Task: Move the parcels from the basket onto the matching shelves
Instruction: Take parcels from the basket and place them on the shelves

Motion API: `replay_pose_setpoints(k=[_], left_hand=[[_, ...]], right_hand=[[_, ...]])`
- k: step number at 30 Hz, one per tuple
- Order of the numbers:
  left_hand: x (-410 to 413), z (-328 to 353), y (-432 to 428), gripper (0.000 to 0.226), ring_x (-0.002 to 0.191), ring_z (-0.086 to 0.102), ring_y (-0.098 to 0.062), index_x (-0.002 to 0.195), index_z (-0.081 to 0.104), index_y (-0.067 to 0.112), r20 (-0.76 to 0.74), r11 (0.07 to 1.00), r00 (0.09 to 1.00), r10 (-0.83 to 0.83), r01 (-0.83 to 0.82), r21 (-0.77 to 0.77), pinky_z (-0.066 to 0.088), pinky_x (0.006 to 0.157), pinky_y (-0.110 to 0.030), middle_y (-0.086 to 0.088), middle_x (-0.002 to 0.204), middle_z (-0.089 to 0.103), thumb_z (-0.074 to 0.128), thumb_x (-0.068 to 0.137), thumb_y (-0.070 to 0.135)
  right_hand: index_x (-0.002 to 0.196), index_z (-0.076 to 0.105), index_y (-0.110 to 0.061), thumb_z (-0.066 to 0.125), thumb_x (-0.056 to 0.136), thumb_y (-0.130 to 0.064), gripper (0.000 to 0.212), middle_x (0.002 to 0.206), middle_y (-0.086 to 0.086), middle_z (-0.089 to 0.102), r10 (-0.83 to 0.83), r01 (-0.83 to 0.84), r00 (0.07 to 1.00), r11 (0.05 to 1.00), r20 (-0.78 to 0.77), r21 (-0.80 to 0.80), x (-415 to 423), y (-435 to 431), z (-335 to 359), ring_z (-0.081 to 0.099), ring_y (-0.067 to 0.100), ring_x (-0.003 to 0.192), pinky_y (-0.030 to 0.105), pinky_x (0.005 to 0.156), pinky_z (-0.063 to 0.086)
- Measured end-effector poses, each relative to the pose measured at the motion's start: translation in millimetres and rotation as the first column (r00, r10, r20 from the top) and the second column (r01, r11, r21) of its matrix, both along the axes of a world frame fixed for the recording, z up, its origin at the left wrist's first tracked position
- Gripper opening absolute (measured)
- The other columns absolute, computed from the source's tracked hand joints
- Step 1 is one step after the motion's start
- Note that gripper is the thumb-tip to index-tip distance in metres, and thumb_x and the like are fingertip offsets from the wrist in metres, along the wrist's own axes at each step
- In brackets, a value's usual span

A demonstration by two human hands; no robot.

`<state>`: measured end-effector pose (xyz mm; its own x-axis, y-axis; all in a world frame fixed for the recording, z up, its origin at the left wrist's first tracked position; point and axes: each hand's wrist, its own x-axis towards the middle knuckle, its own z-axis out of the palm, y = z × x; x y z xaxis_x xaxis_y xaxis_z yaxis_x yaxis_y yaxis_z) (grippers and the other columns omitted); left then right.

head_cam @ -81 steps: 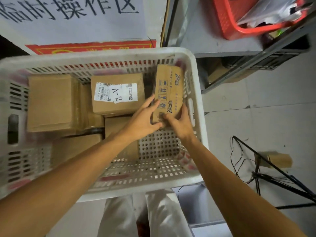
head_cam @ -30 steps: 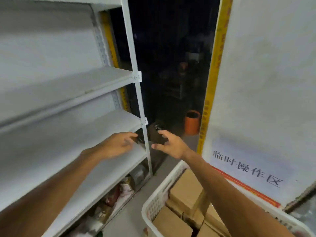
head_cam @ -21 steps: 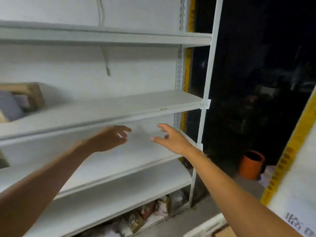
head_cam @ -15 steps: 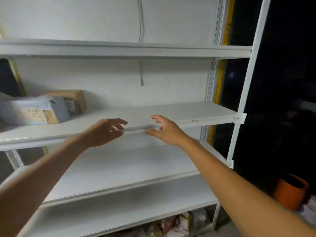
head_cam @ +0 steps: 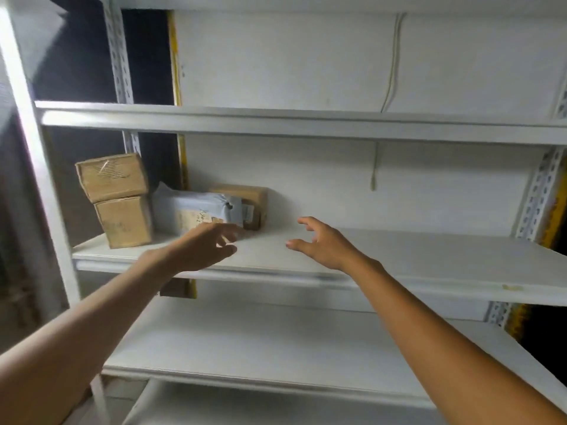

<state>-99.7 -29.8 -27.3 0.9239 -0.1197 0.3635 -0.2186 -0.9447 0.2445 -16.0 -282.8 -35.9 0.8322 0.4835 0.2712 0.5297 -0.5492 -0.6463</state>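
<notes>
At a white metal shelving unit, two stacked brown cardboard boxes, a grey plastic mailer bag and a small brown carton sit at the middle shelf's left end. Left hand and right hand hover above the board, fingers loose, holding nothing. The basket is out of view; the next move likely calls for fetching another parcel from it.
</notes>
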Motion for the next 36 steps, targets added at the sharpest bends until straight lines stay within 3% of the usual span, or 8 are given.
replay_pose_setpoints(k=[5, 12, 15, 19, 22, 29, 33, 36], left_hand=[[9.8, -5.9, 61.4, 0.039, 0.087, 0.062, -0.002, 0.129, 0.055, 0.025, -0.002, 0.994, 0.994, 0.106, -0.106, -0.028, 0.044, 0.065, -0.003, 0.001, 0.118, 0.065, 0.062, 0.091, 0.019], [35.5, -12.2, 111.6, 0.043, 0.110, 0.061, -0.012, 0.133, 0.051, 0.026, -0.016, 0.968, 0.969, 0.247, -0.248, -0.048, 0.050, 0.085, -0.020, 0.001, 0.131, 0.059, 0.060, 0.092, 0.019], [51.1, -6.7, 124.6, 0.040, 0.109, 0.063, -0.016, 0.131, 0.054, 0.024, -0.001, 0.960, 0.961, 0.276, -0.276, -0.051, 0.047, 0.068, -0.006, 0.000, 0.132, 0.057, 0.059, 0.093, 0.014], [66.7, -2.7, 146.4, 0.040, 0.100, 0.060, -0.010, 0.131, 0.054, 0.021, 0.040, 0.946, 0.948, 0.316, -0.312, -0.086, 0.043, 0.068, 0.001, -0.001, 0.127, 0.059, 0.059, 0.092, 0.012], [68.6, -2.1, 170.3, 0.044, 0.107, 0.059, -0.013, 0.133, 0.052, 0.023, 0.062, 0.924, 0.924, 0.377, -0.370, -0.099, 0.044, 0.066, -0.002, 0.000, 0.128, 0.058, 0.060, 0.091, 0.011], [50.1, 16.6, 243.8, 0.044, 0.116, 0.056, -0.019, 0.131, 0.050, 0.028, 0.096, 0.858, 0.856, 0.507, -0.492, -0.145, 0.051, 0.086, -0.029, 0.000, 0.136, 0.053, 0.059, 0.091, 0.012], [41.5, 24.0, 286.9, 0.047, 0.107, 0.057, -0.016, 0.134, 0.048, 0.027, 0.141, 0.834, 0.824, 0.549, -0.530, -0.153, 0.053, 0.075, -0.019, -0.003, 0.140, 0.047, 0.060, 0.091, 0.013], [50.3, 16.0, 314.2, 0.058, 0.123, 0.049, -0.025, 0.141, 0.035, 0.030, 0.191, 0.744, 0.719, 0.668, -0.641, -0.189, 0.051, 0.092, -0.037, -0.003, 0.148, 0.035, 0.061, 0.090, 0.020]], right_hand=[[0.146, 0.036, -0.029, 0.066, 0.085, -0.048, 0.070, 0.150, 0.002, 0.040, 0.080, -0.080, 0.997, 0.997, 0.014, 0.003, 35.9, 65.9, -2.9, 0.044, 0.021, 0.133, 0.027, 0.096, 0.036], [0.145, 0.037, -0.028, 0.067, 0.086, -0.042, 0.067, 0.148, 0.002, 0.044, 0.209, -0.209, 0.978, 0.977, 0.010, 0.035, 107.8, 134.0, -8.4, 0.049, 0.016, 0.121, 0.026, 0.086, 0.037], [0.144, 0.038, -0.028, 0.068, 0.086, -0.040, 0.066, 0.148, 0.003, 0.042, 0.232, -0.232, 0.973, 0.970, 0.006, 0.067, 140.0, 154.2, -4.5, 0.047, 0.021, 0.123, 0.028, 0.084, 0.038], [0.138, 0.046, -0.025, 0.069, 0.086, -0.034, 0.058, 0.141, 0.004, 0.049, 0.265, -0.272, 0.962, 0.957, 0.070, 0.103, 173.0, 184.3, 1.6, 0.049, 0.021, 0.120, 0.031, 0.092, 0.042], [0.137, 0.047, -0.025, 0.068, 0.086, -0.036, 0.057, 0.137, 0.004, 0.051, 0.283, -0.295, 0.950, 0.952, 0.131, 0.077, 183.0, 214.6, 7.1, 0.051, 0.026, 0.122, 0.042, 0.097, 0.046], [0.143, 0.038, -0.029, 0.063, 0.089, -0.042, 0.061, 0.150, 0.003, 0.039, 0.400, -0.415, 0.889, 0.909, 0.222, 0.026, 180.1, 307.3, 31.8, 0.043, 0.026, 0.131, 0.037, 0.093, 0.043], [0.143, 0.038, -0.032, 0.064, 0.088, -0.043, 0.061, 0.151, 0.003, 0.037, 0.435, -0.455, 0.881, 0.886, 0.183, 0.084, 177.5, 364.4, 36.2, 0.043, 0.026, 0.133, 0.034, 0.090, 0.039], [0.145, 0.034, -0.033, 0.065, 0.088, -0.042, 0.065, 0.153, 0.005, 0.035, 0.464, -0.481, 0.875, 0.864, 0.136, 0.147, 175.4, 408.7, 37.2, 0.041, 0.027, 0.135, 0.040, 0.100, 0.042]])
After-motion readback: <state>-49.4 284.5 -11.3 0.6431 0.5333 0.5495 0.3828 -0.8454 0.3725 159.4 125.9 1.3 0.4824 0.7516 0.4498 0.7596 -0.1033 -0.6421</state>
